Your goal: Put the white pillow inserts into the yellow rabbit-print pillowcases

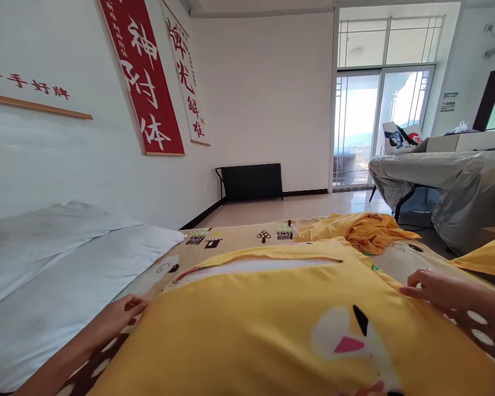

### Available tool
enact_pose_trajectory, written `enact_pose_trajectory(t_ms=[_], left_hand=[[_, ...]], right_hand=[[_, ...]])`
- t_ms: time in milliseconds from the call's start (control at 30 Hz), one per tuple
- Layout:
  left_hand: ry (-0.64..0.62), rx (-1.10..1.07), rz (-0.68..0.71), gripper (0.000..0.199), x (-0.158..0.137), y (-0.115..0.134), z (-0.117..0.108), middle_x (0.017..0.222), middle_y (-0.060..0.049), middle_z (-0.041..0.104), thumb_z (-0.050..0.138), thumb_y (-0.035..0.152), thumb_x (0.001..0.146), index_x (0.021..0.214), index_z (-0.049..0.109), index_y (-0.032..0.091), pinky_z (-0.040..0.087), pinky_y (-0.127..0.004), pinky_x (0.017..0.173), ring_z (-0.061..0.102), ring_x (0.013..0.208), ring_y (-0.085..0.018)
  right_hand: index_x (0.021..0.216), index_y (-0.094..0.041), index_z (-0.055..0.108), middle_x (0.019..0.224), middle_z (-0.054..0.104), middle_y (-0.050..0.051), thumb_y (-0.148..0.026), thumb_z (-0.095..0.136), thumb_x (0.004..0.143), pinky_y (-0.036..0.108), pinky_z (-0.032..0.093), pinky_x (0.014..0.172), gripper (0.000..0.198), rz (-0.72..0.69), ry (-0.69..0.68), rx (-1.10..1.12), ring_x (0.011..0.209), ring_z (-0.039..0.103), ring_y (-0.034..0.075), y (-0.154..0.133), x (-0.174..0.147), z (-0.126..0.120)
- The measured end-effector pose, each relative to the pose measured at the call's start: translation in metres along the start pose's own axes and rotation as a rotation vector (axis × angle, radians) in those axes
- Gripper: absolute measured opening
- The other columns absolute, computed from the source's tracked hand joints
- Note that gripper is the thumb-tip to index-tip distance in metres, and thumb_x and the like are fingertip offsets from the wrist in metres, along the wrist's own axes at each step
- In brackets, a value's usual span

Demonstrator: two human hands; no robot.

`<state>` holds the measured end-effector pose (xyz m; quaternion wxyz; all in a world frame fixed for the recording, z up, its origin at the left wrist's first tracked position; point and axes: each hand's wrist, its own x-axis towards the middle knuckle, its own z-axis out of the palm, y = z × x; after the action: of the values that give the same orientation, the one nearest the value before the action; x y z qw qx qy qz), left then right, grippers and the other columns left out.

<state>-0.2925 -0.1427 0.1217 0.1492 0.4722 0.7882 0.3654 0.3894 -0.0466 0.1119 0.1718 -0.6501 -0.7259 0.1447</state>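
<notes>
A yellow pillowcase with a cartoon animal print lies in front of me, plump with a white pillow that shows through the long slit near its far edge. My left hand is closed on the pillowcase's left edge, with the fingertips partly hidden. On the opposite side, my right hand has its fingers curled and pinched at the right edge. A small skin-toned patch shows at the bottom border; I cannot tell what it is.
White pillows lie along the left wall. Crumpled yellow cloth rests on the patterned bed sheet. A folded black frame leans at the far wall. At right stands a plastic-covered table with boxes.
</notes>
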Motion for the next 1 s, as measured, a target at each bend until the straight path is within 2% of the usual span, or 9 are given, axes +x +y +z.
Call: enact_pose_trajectory(t_ms=[67, 167, 267, 400, 533, 633, 833, 933, 1000], left_hand=[[-0.05, -0.025, 0.032, 0.048, 0.006, 0.02, -0.002, 0.113, -0.015, 0.064, 0.061, 0.059, 0.059, 0.089, 0.061, 0.022, 0.053, -0.038, 0.077, 0.058, 0.106, -0.035], [-0.24, -0.116, 0.241, 0.065, -0.001, 0.067, 0.023, 0.137, -0.008, 0.05, 0.065, 0.054, 0.061, 0.117, 0.053, 0.024, 0.047, -0.03, 0.092, 0.047, 0.124, -0.028], [-0.414, 0.036, 0.339, 0.071, -0.012, 0.104, 0.062, 0.141, -0.006, 0.045, 0.063, 0.052, 0.065, 0.13, 0.048, 0.028, 0.046, -0.031, 0.093, 0.048, 0.124, -0.028], [-0.169, 0.306, 0.261, 0.048, -0.006, 0.11, 0.091, 0.128, -0.011, 0.058, 0.053, 0.043, 0.071, 0.114, 0.063, 0.024, 0.034, -0.048, 0.101, 0.051, 0.119, -0.035], [0.029, 0.338, 0.203, 0.034, -0.002, 0.091, 0.085, 0.105, -0.016, 0.069, 0.051, 0.033, 0.071, 0.095, 0.069, 0.019, 0.036, -0.057, 0.091, 0.059, 0.103, -0.04], [0.246, 0.302, 0.246, 0.037, -0.015, 0.096, 0.074, 0.095, -0.018, 0.069, 0.042, 0.036, 0.079, 0.095, 0.068, 0.016, 0.043, -0.047, 0.082, 0.061, 0.093, -0.038], [0.763, 0.132, 0.397, 0.042, -0.038, 0.15, 0.041, 0.103, -0.016, 0.06, 0.019, 0.026, 0.091, 0.11, 0.05, 0.007, 0.04, -0.034, 0.084, 0.055, 0.099, -0.026], [0.835, 0.117, 0.519, 0.029, -0.048, 0.141, 0.03, 0.091, -0.011, 0.057, 0.026, 0.02, 0.086, 0.099, 0.05, 0.011, 0.041, -0.032, 0.078, 0.053, 0.088, -0.022], [0.778, 0.149, 0.644, 0.019, -0.058, 0.117, 0.036, 0.081, -0.008, 0.055, 0.031, 0.021, 0.082, 0.084, 0.05, 0.016, 0.041, -0.031, 0.072, 0.052, 0.079, -0.021]], right_hand=[[0.071, -0.027, 0.069, 0.067, 0.066, 0.012, -0.063, 0.056, 0.069, 0.041, 0.044, 0.062, 0.038, -0.065, -0.115, -0.127, 0.061, 0.059, 0.026, -0.012, -0.003, -0.004], [0.099, -0.026, 0.067, 0.081, 0.068, 0.01, -0.062, 0.048, 0.077, 0.04, 0.044, 0.07, 0.046, -0.234, 0.006, -0.127, 0.072, 0.061, 0.026, -0.063, 0.007, 0.009], [0.116, -0.022, 0.06, 0.109, 0.065, 0.011, -0.054, 0.057, 0.074, 0.037, 0.043, 0.083, 0.053, -0.355, 0.051, -0.033, 0.099, 0.059, 0.028, -0.123, 0.028, 0.041], [0.102, -0.018, 0.064, 0.109, 0.065, 0.013, -0.037, 0.064, 0.071, 0.037, 0.042, 0.084, 0.037, -0.277, 0.101, -0.044, 0.102, 0.057, 0.028, -0.159, 0.051, 0.083], [0.085, -0.011, 0.065, 0.093, 0.066, 0.017, -0.015, 0.052, 0.077, 0.039, 0.043, 0.078, 0.016, -0.134, 0.267, -0.038, 0.093, 0.06, 0.027, -0.155, 0.053, 0.092], [0.083, -0.012, 0.064, 0.091, 0.065, 0.016, -0.005, 0.044, 0.072, 0.034, 0.043, 0.074, 0.023, -0.106, 0.432, 0.0, 0.088, 0.061, 0.025, -0.158, 0.046, 0.074], [0.108, -0.014, 0.054, 0.106, 0.057, 0.012, -0.007, 0.032, 0.071, 0.03, 0.041, 0.083, 0.043, -0.17, 0.901, 0.096, 0.101, 0.052, 0.022, -0.184, 0.028, -0.006], [0.094, -0.015, 0.057, 0.09, 0.06, 0.011, -0.017, 0.041, 0.069, 0.032, 0.042, 0.079, 0.03, -0.371, 1.117, 0.098, 0.089, 0.054, 0.024, -0.168, 0.019, -0.016], [0.09, -0.017, 0.058, 0.086, 0.062, 0.01, -0.019, 0.044, 0.066, 0.032, 0.043, 0.076, 0.028, -0.504, 1.068, 0.028, 0.084, 0.056, 0.024, -0.142, 0.013, 0.001]])
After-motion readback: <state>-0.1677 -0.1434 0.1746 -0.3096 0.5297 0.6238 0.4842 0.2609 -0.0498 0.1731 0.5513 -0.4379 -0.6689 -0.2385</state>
